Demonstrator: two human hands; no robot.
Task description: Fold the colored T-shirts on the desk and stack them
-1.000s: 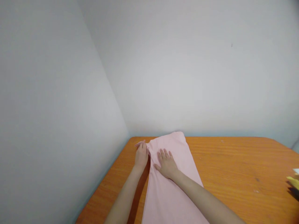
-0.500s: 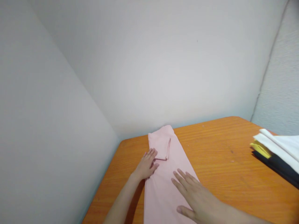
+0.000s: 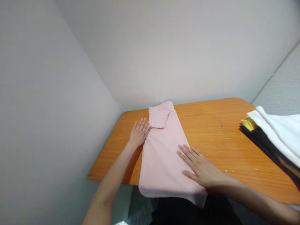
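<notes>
A pink garment (image 3: 164, 153), folded into a long strip, lies on the wooden table with its near end hanging over the front edge. Toward its far end a folded-over sleeve (image 3: 158, 117) rests on top. At the strip's left edge, just below that sleeve, is my left hand (image 3: 138, 133), fingers stretched out. My right hand (image 3: 197, 165) lies flat over the right edge of the cloth, nearer to me, its fingers spread. Neither hand grips anything.
Folded clothes in white (image 3: 278, 128), yellow (image 3: 248, 123) and black (image 3: 260, 139) are stacked on the table's right side. The orange-brown wooden table (image 3: 211, 122) stands against a pale wall (image 3: 164, 56), with another wall close on the left.
The view has tilted down, so the garment's near end and the table's front edge now show. My left hand has slid outward to the cloth's left edge; my right hand stays on the right side.
</notes>
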